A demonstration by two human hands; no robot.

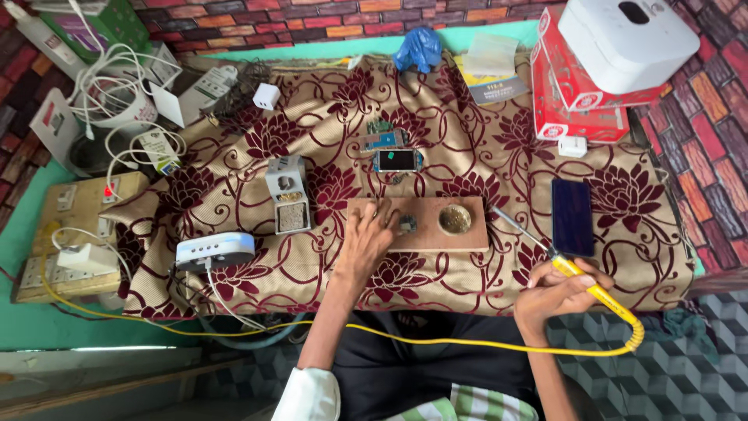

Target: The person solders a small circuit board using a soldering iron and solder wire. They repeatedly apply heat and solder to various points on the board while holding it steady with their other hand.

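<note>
My left hand point(365, 240) rests with fingers spread on the left half of a wooden block point(467, 236), its fingertips beside a small dark part point(407, 225) lying on the wood. A round brass dish point(455, 219) sits in the block to the right. My right hand point(555, 292) grips a yellow-handled soldering iron point(594, 290), whose metal tip point(506, 221) points up-left toward the block's right end. The iron's yellow cord point(467, 341) loops across my lap. A small circuit board with a screen point(396, 160) lies just beyond the block.
A dark phone point(573, 216) lies right of the block. A grey iron stand point(287, 194) and a white box with a cable point(215, 249) sit to the left, with sockets and tangled wires point(117, 86) beyond. Red cartons and a white device point(615, 47) stand back right.
</note>
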